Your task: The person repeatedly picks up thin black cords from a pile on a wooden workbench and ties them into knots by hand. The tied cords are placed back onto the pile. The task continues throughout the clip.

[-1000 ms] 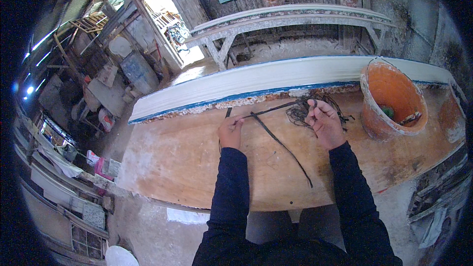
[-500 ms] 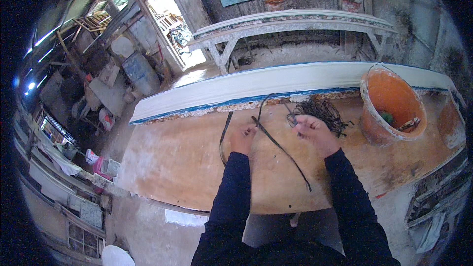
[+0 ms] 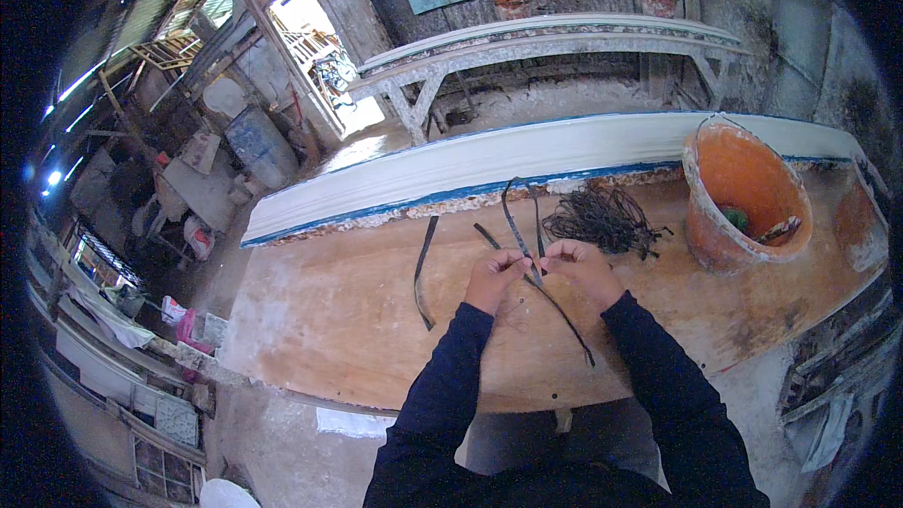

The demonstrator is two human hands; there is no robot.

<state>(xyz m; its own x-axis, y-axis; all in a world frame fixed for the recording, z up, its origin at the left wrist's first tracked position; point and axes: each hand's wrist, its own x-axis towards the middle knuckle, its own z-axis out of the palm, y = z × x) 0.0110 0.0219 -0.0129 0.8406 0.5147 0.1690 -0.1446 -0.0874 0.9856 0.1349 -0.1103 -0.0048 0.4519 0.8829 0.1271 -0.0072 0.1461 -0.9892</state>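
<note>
My left hand (image 3: 496, 280) and my right hand (image 3: 578, 265) meet over the wooden board, thumbs and fingertips pinched close together. A thin black strip (image 3: 513, 214) runs up from the left fingertips towards the blue-edged white length. Beside it, a second black strip (image 3: 538, 218) rises from the right fingertips. Whether the two are joined at the pinch cannot be made out. Beneath the hands a loose black strip (image 3: 567, 325) lies slantwise on the board, and another curved strip (image 3: 419, 284) rests left of my left hand. Behind my right hand sits a tangled bundle of black strips (image 3: 607, 219).
An orange bucket (image 3: 705, 212) with pale crust stands on the wooden board (image 3: 320, 320) at the right. Along the board's far side runs a long white moulding (image 3: 451, 165) with blue edges. Beyond it is a whitish bench (image 3: 564, 47); a blue drum (image 3: 261, 146) stands far left.
My right hand has come left from beside the bundle, bringing a strip. My left hand has shifted right, so both fingertips now meet. The view has moved slightly.
</note>
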